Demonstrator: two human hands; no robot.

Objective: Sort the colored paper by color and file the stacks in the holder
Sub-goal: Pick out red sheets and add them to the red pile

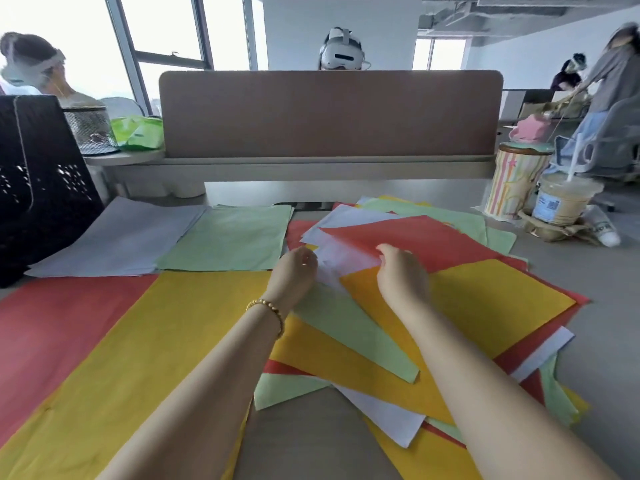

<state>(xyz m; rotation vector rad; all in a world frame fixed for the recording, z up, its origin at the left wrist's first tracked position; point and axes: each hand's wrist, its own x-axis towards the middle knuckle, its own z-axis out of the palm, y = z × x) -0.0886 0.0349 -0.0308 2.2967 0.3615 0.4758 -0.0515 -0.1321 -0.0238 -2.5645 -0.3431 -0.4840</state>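
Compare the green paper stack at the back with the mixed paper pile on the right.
The green paper stack is one colour with squared edges; the mixed paper pile fans red, yellow, green and white sheets at odd angles. Both hands work the pile; neither touches the stack. Both lie flat on the desk.

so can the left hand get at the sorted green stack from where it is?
Probably yes. The left hand sits at the edge of the mixed pile, right beside the green stack, whose top is bare. Nothing lies between them.
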